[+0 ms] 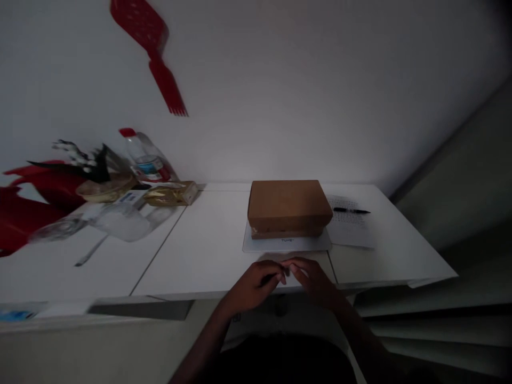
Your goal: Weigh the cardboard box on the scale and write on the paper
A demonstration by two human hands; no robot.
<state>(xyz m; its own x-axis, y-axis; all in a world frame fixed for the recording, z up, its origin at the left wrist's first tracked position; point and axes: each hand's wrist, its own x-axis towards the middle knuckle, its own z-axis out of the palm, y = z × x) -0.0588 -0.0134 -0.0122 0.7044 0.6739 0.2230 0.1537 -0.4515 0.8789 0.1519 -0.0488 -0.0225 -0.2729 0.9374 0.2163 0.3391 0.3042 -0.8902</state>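
The left hand (256, 285) and right hand (314, 282) meet fingertip to fingertip at the near edge of the table (200, 256). Whether either grip pinches anything I cannot tell. Just beyond them a brown box (288, 207) sits on a white sheet (260, 244).

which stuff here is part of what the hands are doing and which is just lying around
In hand: left hand and right hand, fingertips meeting at the table edge; brown box on a white sheet nearest.

Lying about: pen on paper, bottle, clear bag, red item on wall.
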